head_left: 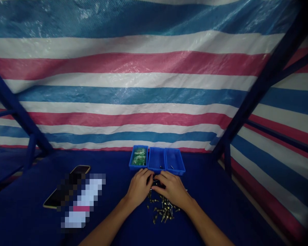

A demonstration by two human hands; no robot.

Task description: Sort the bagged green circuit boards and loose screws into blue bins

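Note:
My left hand (pixel 140 184) and my right hand (pixel 172 187) meet just in front of the blue bins, with curled fingers close together. Whatever their fingertips hold is too small and shadowed to make out. Beneath and in front of my right hand lies a loose pile of small screws (pixel 165 211), brassy and silver, on the dark blue tabletop (pixel 125 229). Beyond my fingers, the middle blue bin (pixel 156 155) and the right blue bin (pixel 175 158) each have a small piece near the front. Green packets (pixel 139 156) fill much of the left blue bin (pixel 131 163).
A phone (pixel 59 191) lies on the left of the table, beside a blurred-out pale strip (pixel 86 201). Blue metal frame posts (pixel 23 112) rise on both sides. Striped plastic sheeting (pixel 133 116) hangs behind and to the right.

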